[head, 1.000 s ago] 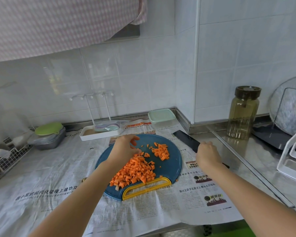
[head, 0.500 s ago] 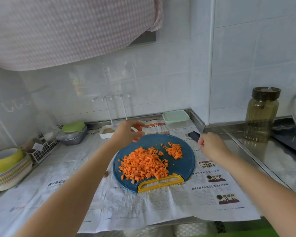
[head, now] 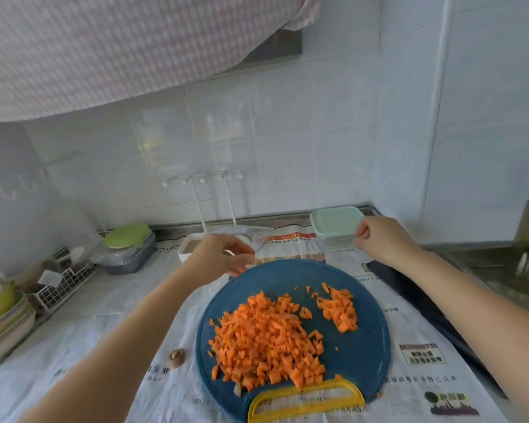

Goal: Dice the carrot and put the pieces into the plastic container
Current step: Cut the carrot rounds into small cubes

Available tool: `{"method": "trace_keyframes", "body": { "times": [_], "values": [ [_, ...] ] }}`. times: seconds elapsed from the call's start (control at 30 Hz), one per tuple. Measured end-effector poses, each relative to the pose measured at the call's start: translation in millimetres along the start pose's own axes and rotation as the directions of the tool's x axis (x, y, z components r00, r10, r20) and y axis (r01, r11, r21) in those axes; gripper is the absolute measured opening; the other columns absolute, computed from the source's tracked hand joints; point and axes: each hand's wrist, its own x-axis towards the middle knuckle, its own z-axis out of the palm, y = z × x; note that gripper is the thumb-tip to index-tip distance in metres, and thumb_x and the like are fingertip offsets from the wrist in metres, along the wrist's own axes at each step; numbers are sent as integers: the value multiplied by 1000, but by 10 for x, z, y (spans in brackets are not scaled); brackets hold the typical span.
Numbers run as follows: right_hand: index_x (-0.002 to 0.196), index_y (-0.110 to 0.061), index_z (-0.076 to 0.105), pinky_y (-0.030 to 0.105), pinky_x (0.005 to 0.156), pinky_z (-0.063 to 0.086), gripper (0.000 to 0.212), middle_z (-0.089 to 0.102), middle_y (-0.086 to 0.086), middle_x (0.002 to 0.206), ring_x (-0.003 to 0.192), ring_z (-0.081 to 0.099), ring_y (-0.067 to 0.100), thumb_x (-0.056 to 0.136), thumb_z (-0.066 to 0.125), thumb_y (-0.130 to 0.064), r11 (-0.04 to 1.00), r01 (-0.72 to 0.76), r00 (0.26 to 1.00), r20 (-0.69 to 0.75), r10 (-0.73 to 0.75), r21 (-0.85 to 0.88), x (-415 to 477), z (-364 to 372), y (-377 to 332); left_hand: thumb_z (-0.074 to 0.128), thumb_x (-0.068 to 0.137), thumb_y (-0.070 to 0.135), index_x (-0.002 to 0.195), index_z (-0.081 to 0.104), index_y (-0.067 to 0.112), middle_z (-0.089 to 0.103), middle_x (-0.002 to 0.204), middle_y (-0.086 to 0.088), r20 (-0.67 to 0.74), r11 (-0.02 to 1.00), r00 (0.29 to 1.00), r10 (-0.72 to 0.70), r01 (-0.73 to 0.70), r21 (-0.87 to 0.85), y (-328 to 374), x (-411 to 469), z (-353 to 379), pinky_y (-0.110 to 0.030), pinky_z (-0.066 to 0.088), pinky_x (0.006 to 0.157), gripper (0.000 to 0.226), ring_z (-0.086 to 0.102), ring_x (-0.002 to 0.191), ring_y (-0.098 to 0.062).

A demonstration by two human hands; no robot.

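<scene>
- On the blue cutting board [head: 365, 346], diced carrot [head: 266, 340] lies heaped.
- Left hand [head: 222, 258] hovers beyond, fingers loosely apart.
- Right hand [head: 383, 239] curls at the lidded container [head: 333, 221]; grip unclear.

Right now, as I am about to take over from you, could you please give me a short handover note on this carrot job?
Left hand: open, empty, above the far left edge of the cutting board.
Right hand: fingers curled at the plastic container; contact unclear.
Knife: lying on the newspaper, right of the board.
Done: carrot diced, in a large pile and a small pile on the board.
Left: the container is at the back with its lid on; open it and move all pieces in.
</scene>
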Motion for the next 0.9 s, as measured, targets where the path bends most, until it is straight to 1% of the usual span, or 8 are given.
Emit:
{"method": "trace_keyframes", "body": {
  "times": [0.07,0.17,0.27,0.33,0.47,0.63,0.8,0.9],
  "values": [
    [116,-13,55,29,79,41,33,54,7,118,103,51,20,88,65,-27,999,-6,1000,18,7,-33,254,54,-28,63,90,21,92,68,19,69,85,2,2,995,1000,-8,8,100,-129,156,76,-24,57,75,6,68,77,-14],
    [137,-11,41,34,92,41,80,42,13,136,121,45,28,77,71,-53,991,-95,993,66,102,-98,583,157,-54,55,95,25,110,66,21,63,96,11,159,968,986,-59,18,251,-304,369,209,-19,49,80,19,60,83,-5],
    [148,-11,28,41,105,39,137,38,13,147,131,40,32,42,58,-92,954,-283,939,173,297,-100,884,344,-25,54,96,25,117,62,19,61,98,10,286,957,950,-125,40,288,-392,464,344,-10,46,74,24,58,79,-4],
    [154,-14,10,52,110,32,162,19,20,155,138,27,40,22,44,-103,905,-388,880,222,420,-174,1063,503,22,54,96,24,119,60,19,59,101,11,299,954,947,-118,25,299,-415,505,403,-6,41,69,25,52,79,4],
    [153,-14,-10,67,110,18,148,-19,22,156,141,-6,52,45,51,-96,879,-428,854,225,470,-211,1105,682,-111,53,96,24,117,60,21,55,100,11,288,954,950,-121,31,297,-445,569,445,-13,42,79,22,51,84,1],
    [154,-13,2,64,111,18,125,-13,26,156,142,-1,48,66,50,-87,886,-356,904,133,407,-295,1089,813,-164,47,99,21,114,61,17,65,105,-5,287,952,942,-177,89,293,-394,582,411,-24,51,84,21,60,88,-14],
    [153,-13,2,60,109,22,131,-11,26,156,142,2,48,60,53,-89,891,-407,887,143,438,-202,1120,775,-158,44,100,18,114,61,16,66,109,-5,307,965,916,-258,259,37,-236,528,305,-23,57,77,22,67,92,-17],
    [154,-15,3,58,110,21,128,-4,26,157,141,5,49,61,55,-88,898,-414,886,158,435,-149,1077,676,-188,49,97,17,115,64,20,62,113,2,137,979,969,-204,202,29,-222,490,318,-25,53,88,23,61,103,-16]
  ]
}}
